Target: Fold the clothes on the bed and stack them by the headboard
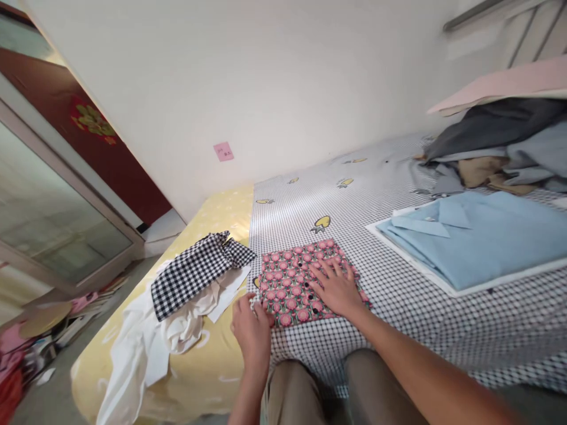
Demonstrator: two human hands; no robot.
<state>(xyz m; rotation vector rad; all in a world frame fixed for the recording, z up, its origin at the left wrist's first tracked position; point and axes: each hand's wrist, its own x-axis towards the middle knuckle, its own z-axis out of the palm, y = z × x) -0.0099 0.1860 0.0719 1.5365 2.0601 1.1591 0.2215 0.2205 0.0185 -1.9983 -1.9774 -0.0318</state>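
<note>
A folded shirt [283, 286] with pink flowers and dark buttons lies flat on the bed in front of my knees. My right hand [337, 288] rests on its right half, palm down with the fingers spread. At the shirt's near left corner, my left hand [251, 323] has its fingers curled in and its thumb against the edge; the fingertips are partly hidden. Left of it, a black-and-white checked garment [190, 274] lies over crumpled white clothing [137, 330]. On the right is a folded light blue shirt [487, 236] with its collar up.
The bed has a checked sheet [305, 218] and a yellow part [212, 378] on the left. Dark and grey clothes [496, 130] are heaped at the far right under a pink piece [509, 85]. A white wall [287, 77] stands behind. Various items [26, 354] lie on the floor at left.
</note>
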